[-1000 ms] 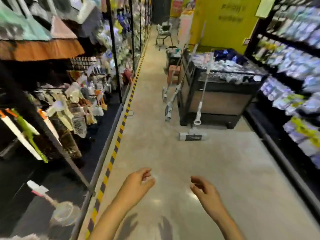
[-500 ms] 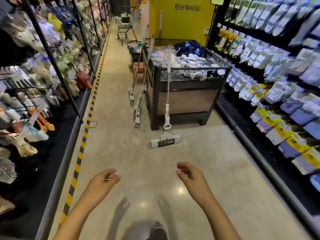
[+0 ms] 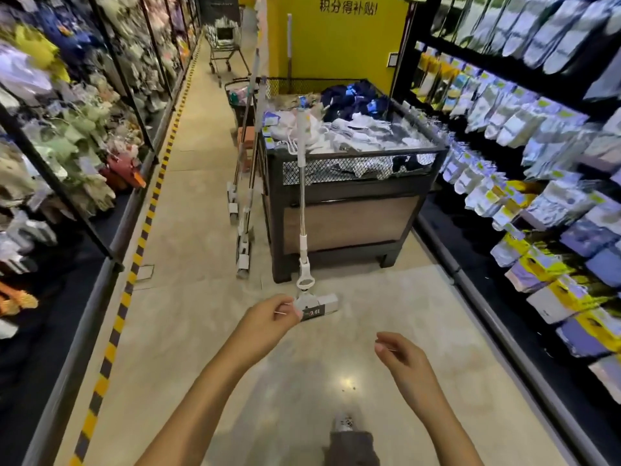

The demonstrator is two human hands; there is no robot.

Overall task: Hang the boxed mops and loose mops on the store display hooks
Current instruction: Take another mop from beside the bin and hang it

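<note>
A loose white mop (image 3: 302, 196) leans upright against the front of a dark bin, its flat head (image 3: 317, 304) resting on the floor. Two more loose mops (image 3: 247, 203) lean on the bin's left side, heads down. My left hand (image 3: 268, 317) hovers just in front of the nearest mop's head with its fingers loosely curled, holding nothing I can make out. Lower and to the right, my right hand (image 3: 400, 358) is also loosely curled and empty. No boxed mops are visible.
The dark bin (image 3: 353, 223), piled with socks, fills the aisle's middle. Racks of hanging goods (image 3: 84, 146) line the left behind a yellow-black floor stripe. Sock displays (image 3: 537, 163) line the right. A shopping cart (image 3: 223, 45) and a basket (image 3: 238, 95) stand farther back.
I have walked forward down the aisle, so the bin and mops are closer and more centred. Both hands have risen, the left one reaching out near the front mop's head.
</note>
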